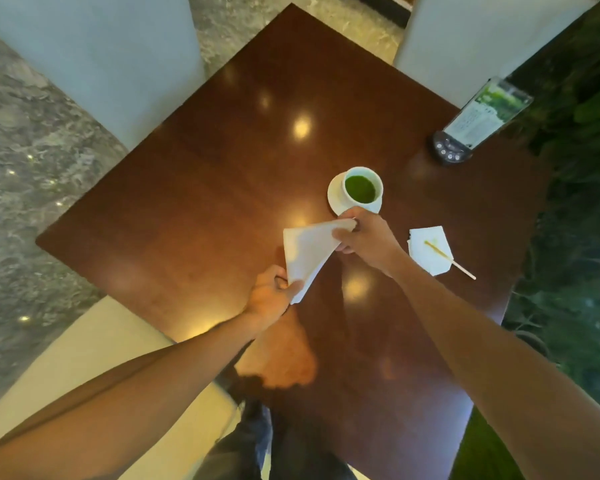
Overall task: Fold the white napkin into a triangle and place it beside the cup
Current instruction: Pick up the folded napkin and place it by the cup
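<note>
A cream padded seat (94, 344) lies nearest, at the lower left, with the person's dark trousers (253, 441) showing between it and the near corner of the table. The table (194, 188) is dark glossy brown wood, set corner-on to the camera, and its top carries several bright spots of reflected ceiling light. Grey mottled stone floor (25, 161) runs along the left side, and green plants (579, 237) fill the right edge of the view.

Both bare forearms reach in from below. The left hand (269, 294) pinches the near, lower point of the white napkin (307, 254), fingers closed on it. The right hand (364, 237) grips the far right corner of the same napkin, also closed around the cloth. The napkin is already in a triangle shape and is held stretched between the two hands, just above the table, near its middle.

To the right of the right hand, a second white napkin (428, 249) lies flat on the wood with a thin wooden stick (451, 259) resting across it and poking off its near right edge.

Just past the right hand stands a white cup (362, 188) on a white saucer (335, 199); the cup holds an opaque green drink. Farther right, near the table edge, a clear menu stand (482, 116) rises from a dark base with small buttons. Two pale upholstered chairs (94, 60) stand at the far sides.
</note>
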